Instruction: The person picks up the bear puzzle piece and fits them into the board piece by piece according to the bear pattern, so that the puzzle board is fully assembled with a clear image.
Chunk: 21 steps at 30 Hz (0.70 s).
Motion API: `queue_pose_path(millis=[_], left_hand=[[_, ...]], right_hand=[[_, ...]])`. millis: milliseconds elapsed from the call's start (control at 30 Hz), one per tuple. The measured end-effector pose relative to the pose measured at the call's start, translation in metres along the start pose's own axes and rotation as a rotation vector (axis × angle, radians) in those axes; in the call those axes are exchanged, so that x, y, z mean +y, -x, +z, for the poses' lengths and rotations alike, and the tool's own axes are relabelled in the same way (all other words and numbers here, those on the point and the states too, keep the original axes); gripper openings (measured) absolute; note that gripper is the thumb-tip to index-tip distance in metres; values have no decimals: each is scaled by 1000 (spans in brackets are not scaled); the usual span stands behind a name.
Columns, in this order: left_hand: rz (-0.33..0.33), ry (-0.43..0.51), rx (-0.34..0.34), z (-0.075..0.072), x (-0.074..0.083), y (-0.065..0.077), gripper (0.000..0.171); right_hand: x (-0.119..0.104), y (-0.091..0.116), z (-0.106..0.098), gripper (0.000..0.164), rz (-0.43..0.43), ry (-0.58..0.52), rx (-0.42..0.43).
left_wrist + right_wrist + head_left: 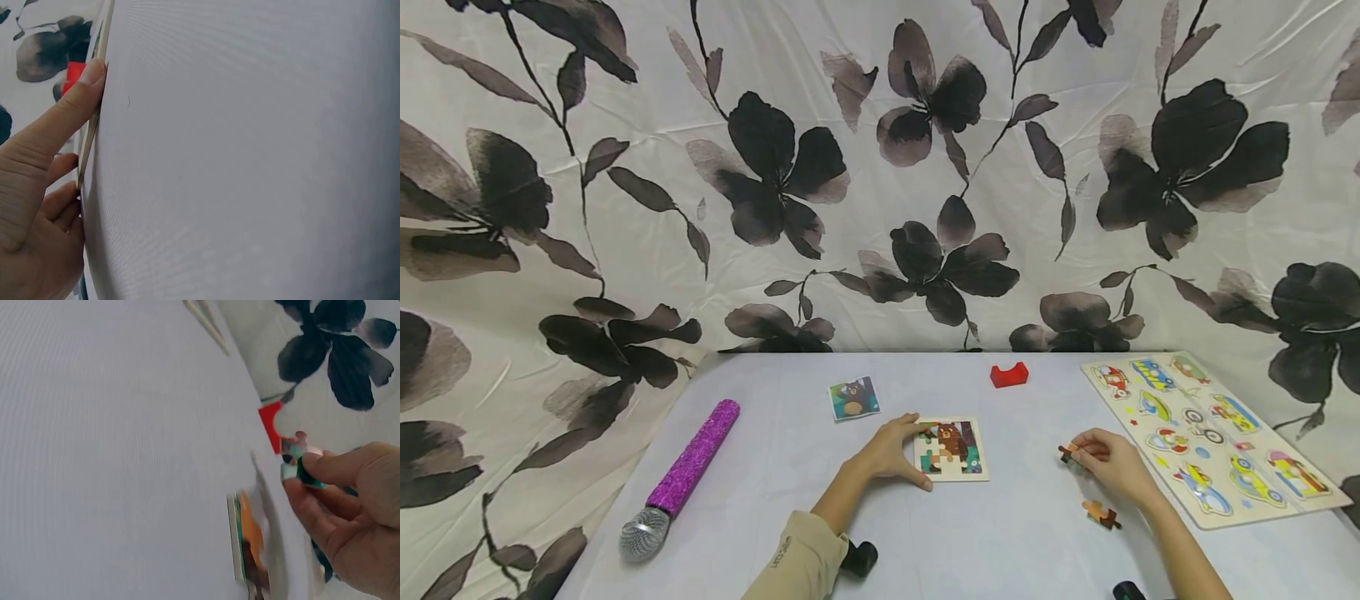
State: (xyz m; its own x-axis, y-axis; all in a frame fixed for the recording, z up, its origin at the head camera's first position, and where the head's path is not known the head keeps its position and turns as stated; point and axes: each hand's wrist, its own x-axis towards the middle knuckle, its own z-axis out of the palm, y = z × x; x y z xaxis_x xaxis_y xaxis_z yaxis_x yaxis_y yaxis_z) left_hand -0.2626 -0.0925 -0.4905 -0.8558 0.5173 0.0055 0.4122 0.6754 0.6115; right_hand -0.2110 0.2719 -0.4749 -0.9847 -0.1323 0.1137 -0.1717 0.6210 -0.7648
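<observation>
My left hand (891,450) holds a small wooden jigsaw board (983,454) by its left side, the thumb at the near edge and fingertips at the far edge. A brown bear picture partly fills the board, and bare wood shows at its lower middle. To the right, my right hand (1112,468) pinches a jigsaw piece (1065,454) between thumb and fingers, above the table. The right wrist view shows green on this piece (306,475). Below that hand lies another jigsaw piece or pieces (1101,514), orange and dark brown, on the white cloth.
A bear picture card (854,398) lies behind the board, and a red notched block (1009,375) sits at the back. The purple glitter microphone (692,467) is at left. At right lies a vehicle puzzle board (1210,450). A black object (860,558) is near my left sleeve.
</observation>
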Motion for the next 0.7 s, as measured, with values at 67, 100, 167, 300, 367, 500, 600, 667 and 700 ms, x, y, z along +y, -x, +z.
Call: queue_pose_path(millis=[67,100,167,300,367,500,600,667,700], left_hand=[[-2,1,2,0,0,0,91],[-1,0,4,0,0,0,91],[-2,0,7,0,0,0,91],[0,5,9,1,0,0,91],[1,8,10,1,0,0,92],[2,7,9,0,1,0,92],[3,13,8,0,2,1,91],[4,16,7,-1,2,1,91],[5,16,5,-1,2,1,91]], right_hand=[[-4,-5,5,21,10,-108,-1],[-6,-8,7,24,10,-146,-2],[-11,-14,12,28,11,-212,1],[-22,-25,23,33,23,-316,39],[-27,-31,28,35,40,-360,65],[-36,-41,36,37,73,-445,102],[-43,-49,42,40,80,-530,120],[-47,-54,46,41,71,-588,134],[-50,-56,48,42,63,-609,140]])
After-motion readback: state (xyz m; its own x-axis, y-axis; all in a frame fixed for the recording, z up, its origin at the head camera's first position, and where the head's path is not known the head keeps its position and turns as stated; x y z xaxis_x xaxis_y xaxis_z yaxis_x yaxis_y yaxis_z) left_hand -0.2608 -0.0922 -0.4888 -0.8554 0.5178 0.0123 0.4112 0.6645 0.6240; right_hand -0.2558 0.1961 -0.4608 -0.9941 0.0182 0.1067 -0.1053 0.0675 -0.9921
